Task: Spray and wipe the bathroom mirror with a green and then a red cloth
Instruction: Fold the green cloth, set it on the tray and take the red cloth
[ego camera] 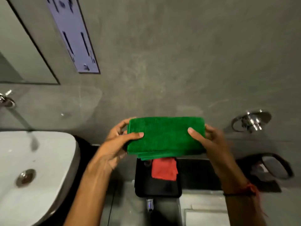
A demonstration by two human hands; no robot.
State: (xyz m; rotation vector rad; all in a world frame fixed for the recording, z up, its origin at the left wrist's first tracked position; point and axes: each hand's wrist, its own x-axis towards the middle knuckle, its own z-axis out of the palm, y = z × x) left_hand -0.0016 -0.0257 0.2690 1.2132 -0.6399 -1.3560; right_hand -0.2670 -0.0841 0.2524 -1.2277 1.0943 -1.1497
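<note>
Folded green cloth (165,136) pinched at either end by left hand (121,141) and right hand (210,141), above red cloth (163,168) on black tray (157,187); soft, light, floppy, best gripped by folded edges

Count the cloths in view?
2. The green cloth, folded, is held between the left hand and right hand. The red cloth lies on the black tray below, partly hidden.
</note>
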